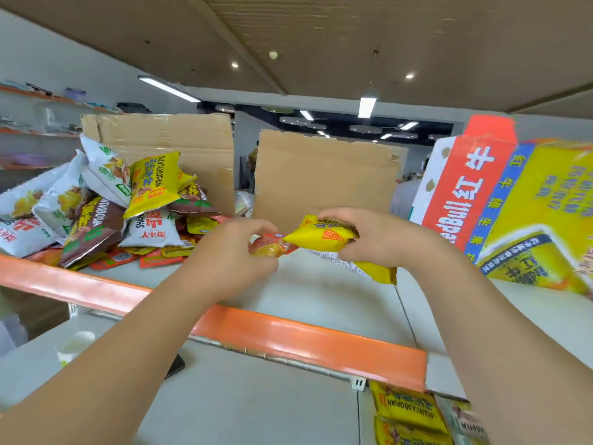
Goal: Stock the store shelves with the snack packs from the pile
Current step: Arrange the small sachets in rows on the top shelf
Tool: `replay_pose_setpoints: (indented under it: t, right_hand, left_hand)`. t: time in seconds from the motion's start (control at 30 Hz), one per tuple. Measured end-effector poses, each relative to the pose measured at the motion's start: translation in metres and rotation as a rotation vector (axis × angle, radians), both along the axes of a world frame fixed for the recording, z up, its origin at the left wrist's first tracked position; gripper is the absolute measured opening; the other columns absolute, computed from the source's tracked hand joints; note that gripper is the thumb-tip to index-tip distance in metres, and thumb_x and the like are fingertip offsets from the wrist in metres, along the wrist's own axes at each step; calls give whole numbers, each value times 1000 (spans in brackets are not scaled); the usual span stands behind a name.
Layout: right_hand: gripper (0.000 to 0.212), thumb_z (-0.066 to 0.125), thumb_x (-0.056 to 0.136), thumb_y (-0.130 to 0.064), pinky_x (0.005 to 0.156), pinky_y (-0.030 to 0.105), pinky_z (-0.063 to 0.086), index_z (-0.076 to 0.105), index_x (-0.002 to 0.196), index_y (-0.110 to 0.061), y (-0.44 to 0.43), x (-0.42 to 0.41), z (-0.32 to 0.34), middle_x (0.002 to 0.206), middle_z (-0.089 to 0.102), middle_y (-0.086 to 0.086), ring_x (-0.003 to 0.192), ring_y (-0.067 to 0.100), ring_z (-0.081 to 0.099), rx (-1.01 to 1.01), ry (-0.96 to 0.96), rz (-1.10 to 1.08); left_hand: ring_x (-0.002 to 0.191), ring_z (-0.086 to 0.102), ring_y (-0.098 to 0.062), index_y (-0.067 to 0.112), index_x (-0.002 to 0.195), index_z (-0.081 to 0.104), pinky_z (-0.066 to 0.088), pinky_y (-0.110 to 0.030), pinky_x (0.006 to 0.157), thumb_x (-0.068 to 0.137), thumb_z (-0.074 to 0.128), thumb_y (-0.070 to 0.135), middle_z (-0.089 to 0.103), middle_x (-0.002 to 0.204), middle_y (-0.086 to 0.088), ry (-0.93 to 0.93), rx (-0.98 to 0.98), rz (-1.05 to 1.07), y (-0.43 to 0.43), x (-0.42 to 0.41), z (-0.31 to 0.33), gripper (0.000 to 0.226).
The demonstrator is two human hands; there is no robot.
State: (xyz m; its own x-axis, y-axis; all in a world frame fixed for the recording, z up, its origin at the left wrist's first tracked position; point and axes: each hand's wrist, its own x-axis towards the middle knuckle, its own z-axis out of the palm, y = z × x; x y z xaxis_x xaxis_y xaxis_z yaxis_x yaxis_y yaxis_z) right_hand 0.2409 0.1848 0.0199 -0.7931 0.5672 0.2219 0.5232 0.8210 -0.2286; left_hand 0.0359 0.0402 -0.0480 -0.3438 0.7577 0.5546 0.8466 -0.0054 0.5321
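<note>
Head view: above the white, orange-edged shelf [321, 343], the left hand [237, 252] pinches a small orange snack pack [268, 247]. The right hand [373, 236] grips a yellow plastic snack pack [321, 236]. A pile of mixed snack packs [96, 213] lies far left (the red-and-yellow cardboard carton [513, 203] at right hides its contents).

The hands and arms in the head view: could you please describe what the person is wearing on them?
The left hand and right hand are bare, without gloves, and the left forearm and right forearm are uncovered to the frame edge: no sleeves, watch or bracelet visible.
</note>
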Motion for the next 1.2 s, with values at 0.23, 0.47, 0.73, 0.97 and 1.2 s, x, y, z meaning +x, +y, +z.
replay_pose_setpoints:
  t: [0.23, 0.47, 0.73, 0.97, 1.2]
  right_hand:
    - [71, 74, 84, -22, 70, 19, 45, 43, 139, -56, -29, 134, -3, 114, 57, -24, 95, 3, 57, 26, 133, -61]
    - [70, 73, 85, -23, 63, 19, 42, 43, 138, -58, -62, 268, -31, 100, 58, -24, 83, -3, 56, -23, 146, -87]
    - [69, 71, 83, -22, 72, 27, 53, 44, 133, -61, -90, 367, -88, 103, 63, -14, 77, 3, 61, -178, 96, -41]
    - [71, 69, 84, -14, 59, 20, 42, 45, 139, -51, -80, 360, -157, 87, 57, -16, 66, -2, 53, -300, -36, 10]
    - [67, 69, 88, -21, 53, 27, 39, 43, 142, -51, -57, 311, -234, 93, 61, -6, 58, 10, 50, -380, -172, -35]
  left_hand:
    - [91, 60, 4, 51, 104, 62, 45, -18, 76, 68, 65, 38, 60, 102, 23, 30, 114, -123, -5, 105, -12, 39]
    - [91, 58, 4, 40, 112, 66, 45, -16, 78, 69, 65, 36, 61, 106, 19, 34, 138, -163, -19, 228, -39, 43]
    - [93, 58, 1, 38, 114, 67, 50, -25, 78, 74, 71, 34, 61, 103, 21, 55, 86, -167, -52, 326, -92, 40]
    - [84, 53, -1, 37, 114, 68, 44, -25, 77, 73, 73, 33, 56, 93, 24, 53, -44, -33, -66, 328, -158, 42]
    - [88, 63, -13, 30, 110, 73, 49, -26, 79, 65, 64, 36, 68, 103, 8, -112, -132, 90, -81, 298, -235, 46]
